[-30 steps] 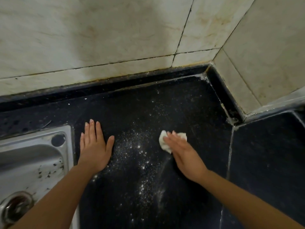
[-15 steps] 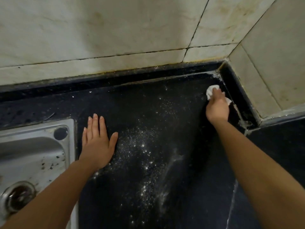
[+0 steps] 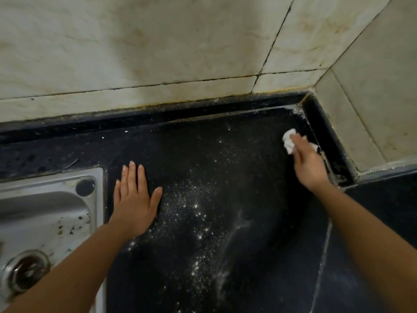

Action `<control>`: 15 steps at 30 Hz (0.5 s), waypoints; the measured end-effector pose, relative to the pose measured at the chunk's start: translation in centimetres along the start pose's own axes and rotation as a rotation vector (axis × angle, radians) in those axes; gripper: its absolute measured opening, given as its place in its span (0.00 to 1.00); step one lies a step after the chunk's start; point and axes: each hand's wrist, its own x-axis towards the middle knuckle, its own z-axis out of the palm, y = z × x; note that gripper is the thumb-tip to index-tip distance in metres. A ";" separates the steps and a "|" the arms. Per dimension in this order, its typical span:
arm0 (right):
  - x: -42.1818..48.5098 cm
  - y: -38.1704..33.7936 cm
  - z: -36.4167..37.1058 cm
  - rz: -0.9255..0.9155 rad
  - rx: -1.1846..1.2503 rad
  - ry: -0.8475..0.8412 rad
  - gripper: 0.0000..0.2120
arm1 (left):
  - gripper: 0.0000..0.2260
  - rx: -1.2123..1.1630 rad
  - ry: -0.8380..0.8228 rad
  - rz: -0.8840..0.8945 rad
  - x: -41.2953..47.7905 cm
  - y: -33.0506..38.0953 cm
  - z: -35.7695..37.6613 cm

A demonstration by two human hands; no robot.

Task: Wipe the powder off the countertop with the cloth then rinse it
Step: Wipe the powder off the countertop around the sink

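Head view: black stone surface (image 3: 259, 177), white powder (image 3: 194, 213) scattered across its middle. Right hand (image 3: 309, 163), far right near the tiled corner, grip closed on a crumpled white cloth (image 3: 288, 141) pressed to the surface. Left hand (image 3: 133, 204) flat, fingers apart, just beside the steel sink (image 3: 45, 199).
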 end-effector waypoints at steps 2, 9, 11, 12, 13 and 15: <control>3.1 -1.1 0.5 0.170 -0.005 0.068 0.20 | 0.32 0.006 -0.003 -0.009 0.1 0.0 0.1; 0.7 -10.7 7.0 -0.284 0.056 -0.072 0.24 | 0.32 0.006 -0.014 -0.009 0.0 0.1 0.0; -2.7 -11.8 7.5 -0.529 0.078 -0.232 0.24 | 0.32 -0.001 -0.020 -0.007 0.0 0.1 -0.1; -4.0 -11.6 7.2 -0.627 0.064 -0.320 0.24 | 0.32 0.000 -0.023 -0.009 0.0 0.1 -0.1; -4.6 -10.9 6.7 -0.700 0.034 -0.392 0.24 | 0.32 0.005 -0.031 -0.009 0.0 0.0 -0.2; -3.9 -8.7 5.1 -0.720 -0.028 -0.412 0.22 | 0.32 0.006 -0.044 -0.006 0.0 0.0 -0.2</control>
